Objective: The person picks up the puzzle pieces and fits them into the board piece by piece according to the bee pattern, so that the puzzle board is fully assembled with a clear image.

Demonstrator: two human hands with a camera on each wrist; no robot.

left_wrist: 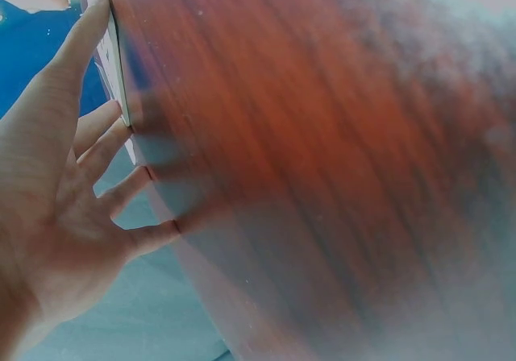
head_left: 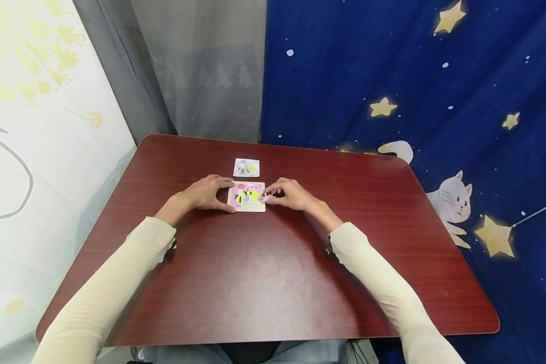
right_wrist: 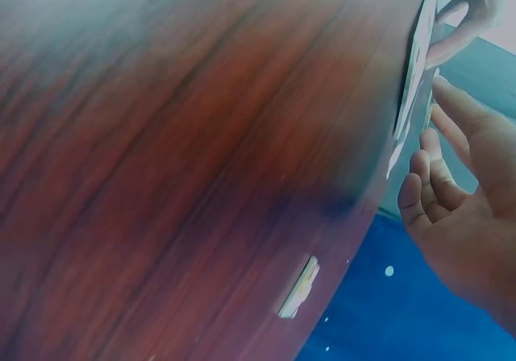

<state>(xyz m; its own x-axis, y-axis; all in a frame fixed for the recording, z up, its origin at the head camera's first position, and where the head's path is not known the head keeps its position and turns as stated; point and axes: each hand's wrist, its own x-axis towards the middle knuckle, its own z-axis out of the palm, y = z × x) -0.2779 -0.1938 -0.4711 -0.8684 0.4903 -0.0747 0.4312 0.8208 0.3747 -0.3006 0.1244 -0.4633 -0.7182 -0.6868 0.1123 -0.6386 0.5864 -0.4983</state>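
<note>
A small wooden puzzle board [head_left: 250, 206] lies on the table, part of its pink picture with yellow-and-black bees filled in and a pale strip bare along the front. My left hand [head_left: 208, 193] is at its left side, thumb on the near corner and a finger at the far corner. In the left wrist view the fingers of this left hand [left_wrist: 72, 184] are spread and fairly straight. Between thumb and fingertips my right hand [head_left: 291, 194] pinches a puzzle piece [head_left: 267, 196] at the board's right edge. The fingertips partly hide this piece.
Just behind the board lies a card [head_left: 246, 168] with a similar bee picture. A small pale layered stack [right_wrist: 300, 288] sits on the table in the right wrist view. The red-brown table [head_left: 255, 283] reaches back to grey and blue curtains [head_left: 327, 76].
</note>
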